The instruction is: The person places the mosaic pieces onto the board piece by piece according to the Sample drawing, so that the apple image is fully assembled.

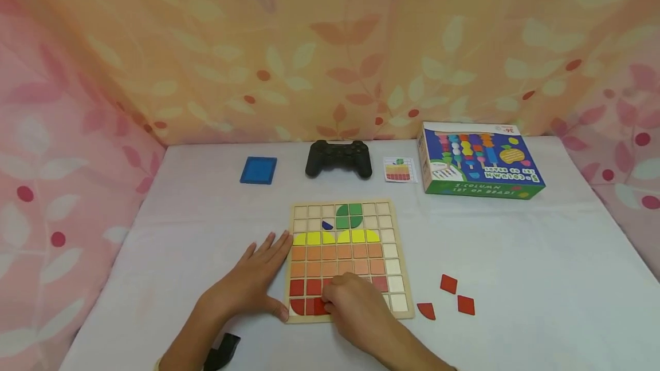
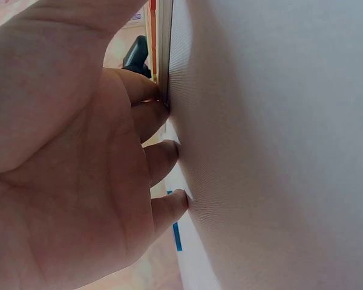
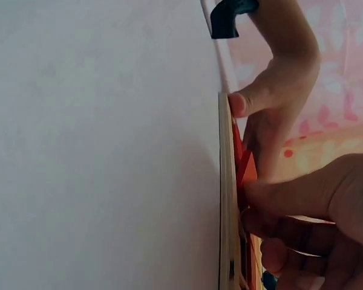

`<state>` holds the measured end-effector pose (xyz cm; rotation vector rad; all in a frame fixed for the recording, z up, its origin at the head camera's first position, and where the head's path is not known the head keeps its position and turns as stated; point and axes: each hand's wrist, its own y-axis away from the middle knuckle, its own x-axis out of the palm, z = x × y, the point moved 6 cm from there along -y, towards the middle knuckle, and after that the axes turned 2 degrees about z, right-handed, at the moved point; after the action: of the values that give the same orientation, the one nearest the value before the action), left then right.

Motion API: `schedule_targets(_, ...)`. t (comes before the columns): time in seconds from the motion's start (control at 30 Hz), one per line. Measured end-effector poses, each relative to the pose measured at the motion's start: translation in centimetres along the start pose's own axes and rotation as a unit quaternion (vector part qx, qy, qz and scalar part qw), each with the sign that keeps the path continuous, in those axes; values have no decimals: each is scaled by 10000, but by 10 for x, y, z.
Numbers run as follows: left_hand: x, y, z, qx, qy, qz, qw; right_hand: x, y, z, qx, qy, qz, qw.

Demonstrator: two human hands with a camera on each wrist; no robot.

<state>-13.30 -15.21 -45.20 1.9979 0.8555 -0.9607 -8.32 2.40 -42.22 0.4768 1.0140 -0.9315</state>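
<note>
A square wooden grid board (image 1: 396, 285) lies on the white table, its cells partly filled with rows of red, orange and yellow tiles below a green cluster. My left hand (image 1: 244, 282) rests at the board's left edge, fingers spread, thumb at the lower left corner. Over the bottom rows, my right hand (image 1: 361, 311) pinches a red square tile (image 3: 247, 169), tilted up from the board in the right wrist view. That hand covers several cells there. A small dark blue piece (image 1: 327, 225) lies left of the green quarter-round tiles (image 1: 342, 222).
Right of the board lie two red square tiles (image 1: 449, 284) and a red quarter-round tile (image 1: 426, 311). Along the back are a blue square tray (image 1: 258, 170), a black game controller (image 1: 338, 159), a pattern card (image 1: 399, 170) and a bead-set box (image 1: 479, 162).
</note>
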Motion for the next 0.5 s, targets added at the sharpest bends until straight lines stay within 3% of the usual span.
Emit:
schedule_targets(0.3,1,2,2,87,-14,-16,10000,7,-5,3,56,260,-210,9994)
schedule_targets(0.5,1,0,1,76,9,-32,10000,4,-2,-8,392,-400,-377,9977)
